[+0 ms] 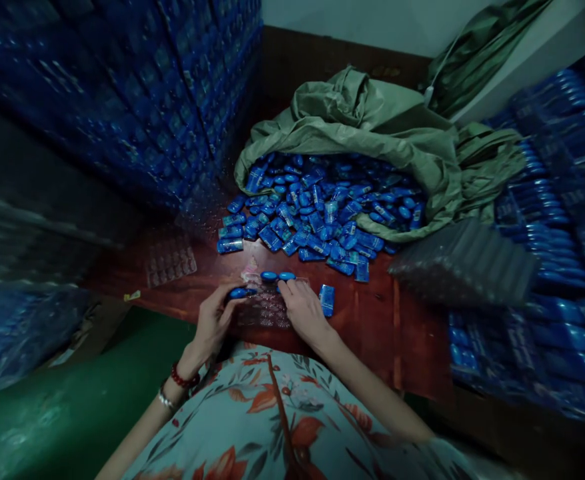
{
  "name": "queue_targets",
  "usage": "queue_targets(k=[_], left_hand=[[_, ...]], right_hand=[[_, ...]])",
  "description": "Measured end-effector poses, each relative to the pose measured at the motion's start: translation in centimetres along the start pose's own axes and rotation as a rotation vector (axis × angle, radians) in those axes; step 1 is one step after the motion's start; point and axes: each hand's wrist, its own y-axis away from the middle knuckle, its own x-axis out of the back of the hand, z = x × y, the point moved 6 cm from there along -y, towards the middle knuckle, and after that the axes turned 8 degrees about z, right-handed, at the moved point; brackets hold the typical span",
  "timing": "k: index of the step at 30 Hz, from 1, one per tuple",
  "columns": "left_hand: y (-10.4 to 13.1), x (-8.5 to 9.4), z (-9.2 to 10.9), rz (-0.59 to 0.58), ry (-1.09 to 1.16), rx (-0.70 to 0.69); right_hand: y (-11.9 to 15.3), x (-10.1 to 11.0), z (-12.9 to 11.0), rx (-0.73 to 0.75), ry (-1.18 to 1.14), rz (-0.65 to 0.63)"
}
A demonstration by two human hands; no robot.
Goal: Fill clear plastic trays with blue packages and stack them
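A clear plastic tray (265, 313) with moulded hollows lies at the table's front edge. Two blue packets (278, 276) sit side by side at its back. My left hand (215, 313) pinches another blue packet (238, 293) at the tray's left side. Over the tray's right part is my right hand (299, 305), fingers bent down on a blue packet that they mostly cover. A single blue packet (327, 300) lies just right of that hand. Behind the tray, many blue packets (317, 220) spill out of a green sack (372, 127).
Another clear tray (171, 260) lies on the red table (372, 333) at the left. Stacked grey trays (467, 263) stand right of the sack. Tall stacks of blue packets (122, 87) rise at the back left, with more stacks (552, 220) at the right.
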Motion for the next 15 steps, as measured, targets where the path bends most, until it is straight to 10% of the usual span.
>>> queue_targets(k=[8,15], left_hand=[[-0.8,-5.1,-0.4,-0.122,-0.128,-0.400],[-2.1,-4.9,-0.7,-0.273,-0.255,-0.705]], right_hand=[[0.2,-1.1,0.1,0.044,0.036,0.158],[0.6,-1.5,1.7,0.093,-0.126,0.226]])
